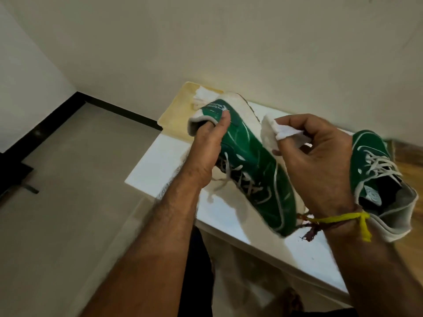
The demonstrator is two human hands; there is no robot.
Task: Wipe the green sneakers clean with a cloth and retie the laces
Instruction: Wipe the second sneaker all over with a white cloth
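Head view. L hand (209,147) gripped the heel collar of one green sneaker (251,161), thumb pressed on the outside of the heel and fingers curled inside the opening; the shoe was held off the desk (146,170), tilted, toe toward the person, w/ its white laces (231,177) loose and hanging. R hand (320,156) pinched a white cloth (277,131) between thumb and curled fingers, the cloth just beside the shoe's white sole edge (contact could not be told, frame blurred). A yellow thread (343,219) circled the R wrist. The second green sneaker (384,177) lay on the desk at far right, partly behind the R hand, laces crossed. A pale yellowish tray (176,113) sat at the desk's far end against the wall, w/ more white fabric (201,97) on it behind the held shoe's heel.
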